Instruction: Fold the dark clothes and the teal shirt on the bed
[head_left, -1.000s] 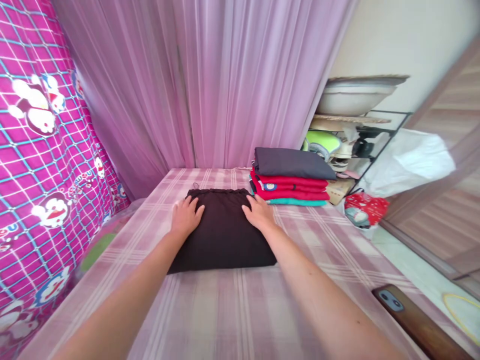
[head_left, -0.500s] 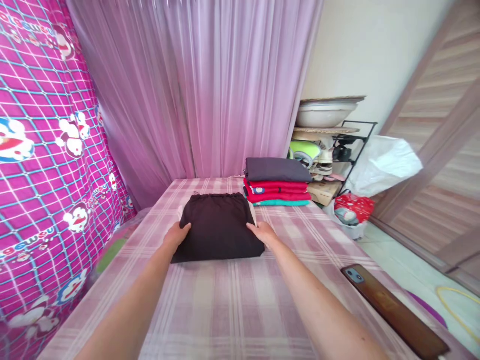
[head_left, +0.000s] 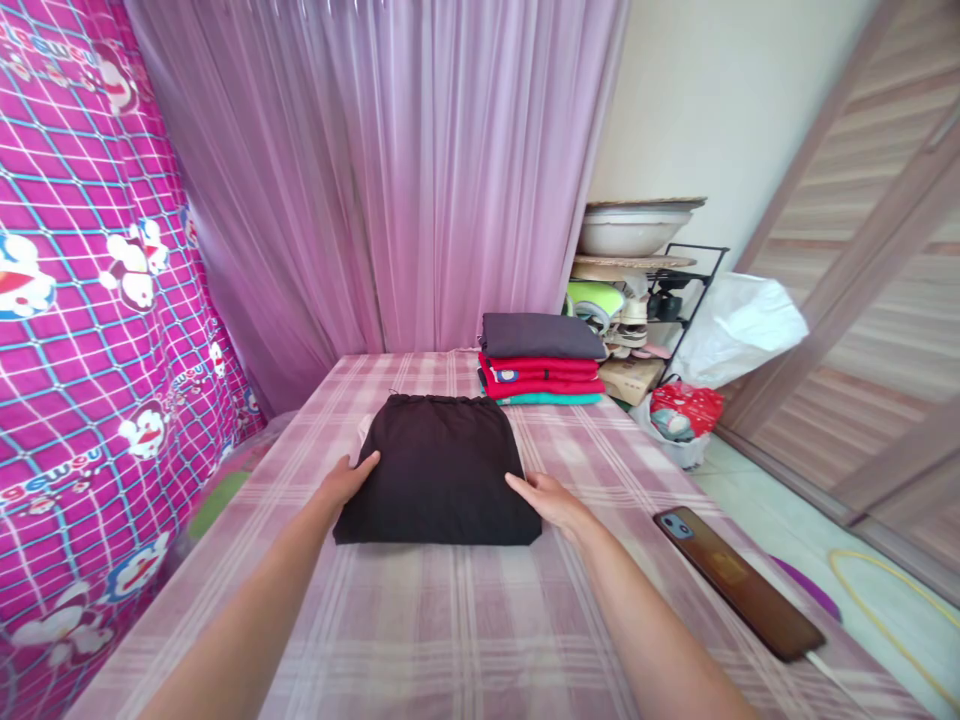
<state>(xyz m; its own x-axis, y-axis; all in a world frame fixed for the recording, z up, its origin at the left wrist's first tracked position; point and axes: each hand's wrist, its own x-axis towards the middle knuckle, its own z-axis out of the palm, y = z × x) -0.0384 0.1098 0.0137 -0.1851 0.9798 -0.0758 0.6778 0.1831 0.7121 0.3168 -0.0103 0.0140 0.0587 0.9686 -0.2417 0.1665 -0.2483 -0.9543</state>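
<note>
A folded pair of black pants with a gathered elastic waistband lies flat on the bed, its waistband facing away from me. At its left edge, my left hand grips with the thumb on top and the other fingers hidden under or beside the cloth. My right hand holds the right edge the same way, its thumb over the black fabric. A bit of white cloth shows at the pants' left side. Farther back stands a neat stack of folded clothes: a dark grey piece over red garments and a teal one.
A checked pink sheet covers the bed. A brown phone with a white cable lies at right. Beyond the bed are a shoe rack, white bags and a wardrobe. Purple curtains hang behind.
The black pants sit slightly nearer to me, and both hands remain at their sides, a little farther apart. The view has shifted slightly, bringing the phone's cable into sight.
</note>
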